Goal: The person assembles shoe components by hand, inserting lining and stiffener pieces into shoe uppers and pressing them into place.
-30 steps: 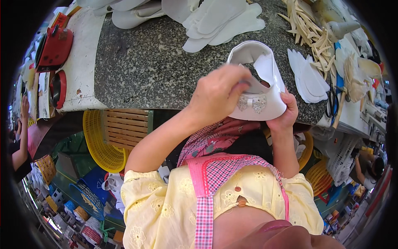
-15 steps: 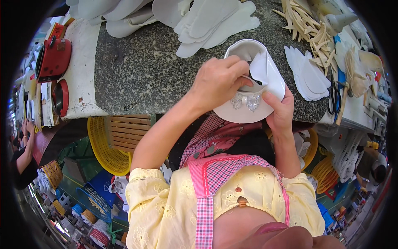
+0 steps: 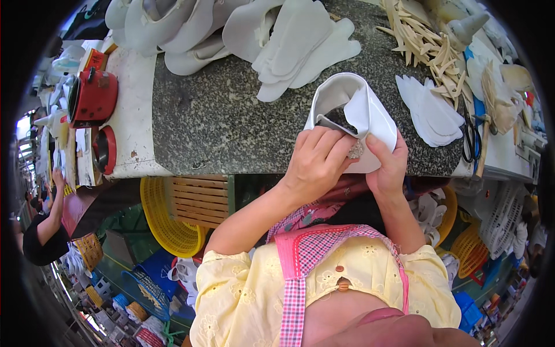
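At the near edge of the speckled stone worktop (image 3: 202, 139), both hands hold a white shoe upper (image 3: 377, 113) with its curved back part pointing away from me. My left hand (image 3: 322, 155) is closed on the upper's front opening edge, its fingers lying over most of a glittery bow ornament (image 3: 355, 151). My right hand (image 3: 388, 159) grips the right side, thumb on top and fingers beneath. Beyond the upper lie stacked white sole-shaped pieces (image 3: 298, 49). More white pieces (image 3: 430, 113) are fanned out to the right.
Several white shoe uppers (image 3: 191, 55) are heaped at the back left. A pile of thin beige strips (image 3: 430, 49) sits back right, near black-handled scissors (image 3: 471, 141). Red containers (image 3: 95, 98) stand at the left; below is a yellow basket (image 3: 151, 214). Another person's arm (image 3: 55, 211) shows far left.
My left hand has shifted from the inner rim down over the front edge and now covers much of the bow. The upper has tilted. My right hand keeps its hold.
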Demonstrator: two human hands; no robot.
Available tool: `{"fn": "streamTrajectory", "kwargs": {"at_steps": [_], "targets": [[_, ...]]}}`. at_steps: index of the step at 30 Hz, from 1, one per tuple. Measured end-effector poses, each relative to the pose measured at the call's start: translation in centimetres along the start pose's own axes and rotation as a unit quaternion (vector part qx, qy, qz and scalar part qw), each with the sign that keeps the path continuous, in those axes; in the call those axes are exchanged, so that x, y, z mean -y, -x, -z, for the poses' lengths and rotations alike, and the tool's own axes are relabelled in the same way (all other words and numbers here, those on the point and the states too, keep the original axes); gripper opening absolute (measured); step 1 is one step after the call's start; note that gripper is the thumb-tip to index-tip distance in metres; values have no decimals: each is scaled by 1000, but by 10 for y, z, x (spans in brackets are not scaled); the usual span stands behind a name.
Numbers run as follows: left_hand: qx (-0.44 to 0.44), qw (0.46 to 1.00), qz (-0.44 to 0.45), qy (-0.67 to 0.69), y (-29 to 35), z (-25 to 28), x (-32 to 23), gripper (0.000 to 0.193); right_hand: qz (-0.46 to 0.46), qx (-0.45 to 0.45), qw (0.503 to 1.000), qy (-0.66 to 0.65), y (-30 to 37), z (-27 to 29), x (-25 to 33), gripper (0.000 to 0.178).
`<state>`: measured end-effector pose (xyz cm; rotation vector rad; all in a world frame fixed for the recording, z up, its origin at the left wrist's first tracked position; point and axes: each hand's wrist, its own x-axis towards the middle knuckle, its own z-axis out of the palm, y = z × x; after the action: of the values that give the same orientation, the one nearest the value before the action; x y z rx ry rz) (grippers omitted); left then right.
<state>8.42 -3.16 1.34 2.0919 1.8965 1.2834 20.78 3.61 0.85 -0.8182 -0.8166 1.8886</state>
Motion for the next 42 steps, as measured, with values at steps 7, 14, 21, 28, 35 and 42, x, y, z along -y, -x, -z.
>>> {"fn": "streamTrajectory", "kwargs": {"at_steps": [7, 14, 21, 28, 35, 42], "targets": [[113, 994, 2, -16, -14, 7, 0, 27, 166, 28, 981, 93, 0, 4, -4, 43], [218, 970, -37, 104, -26, 17, 19, 26, -81, 103, 986, -98, 0, 10, 14, 43], [-16, 995, -62, 82, -17, 17, 0, 37, -51, 64, 997, -1, -3, 11, 10, 43], [-40, 999, -29, 16, -15, 0, 0, 26, 38, 54, 996, -56, -4, 3, 8, 34], [148, 986, -31, 67, -26, 17, 3, 16, 190, 122, 967, 117, -6, 15, 9, 40], [292, 952, -64, 62, -34, 29, 10, 15, -90, 153, 982, -70, -15, 19, 27, 47]]}}
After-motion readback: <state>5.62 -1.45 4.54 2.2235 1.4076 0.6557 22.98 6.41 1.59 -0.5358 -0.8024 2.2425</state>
